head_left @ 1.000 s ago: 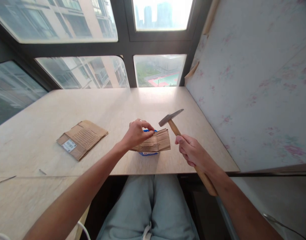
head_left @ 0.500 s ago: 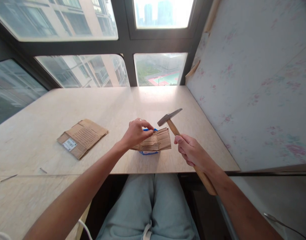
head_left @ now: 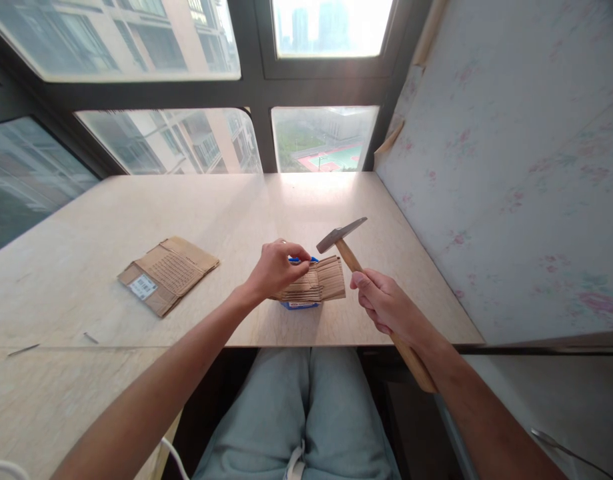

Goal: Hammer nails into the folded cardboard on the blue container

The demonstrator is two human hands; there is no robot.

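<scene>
My right hand (head_left: 383, 301) is closed around the wooden handle of a hammer (head_left: 350, 252). The hammer's metal head hangs just right of my left fingertips, a little above the cardboard. My left hand (head_left: 281, 268) pinches thumb and forefinger together over a folded stack of corrugated cardboard (head_left: 321, 283). What the pinch holds, if anything, is too small to make out. Under the cardboard sits a blue box (head_left: 302, 306), mostly covered, with blue edges showing in front and behind.
A flattened cardboard piece (head_left: 169, 273) with a white label lies on the wooden table (head_left: 211, 207) at left. Two thin metal nails, one (head_left: 23, 350) farther left, the other (head_left: 91, 338), lie near the board seam. A floral-papered wall (head_left: 511, 167) bounds the right side.
The whole view has shifted slightly. Both hands, the hammer and the cardboard keep nearly the same places relative to each other.
</scene>
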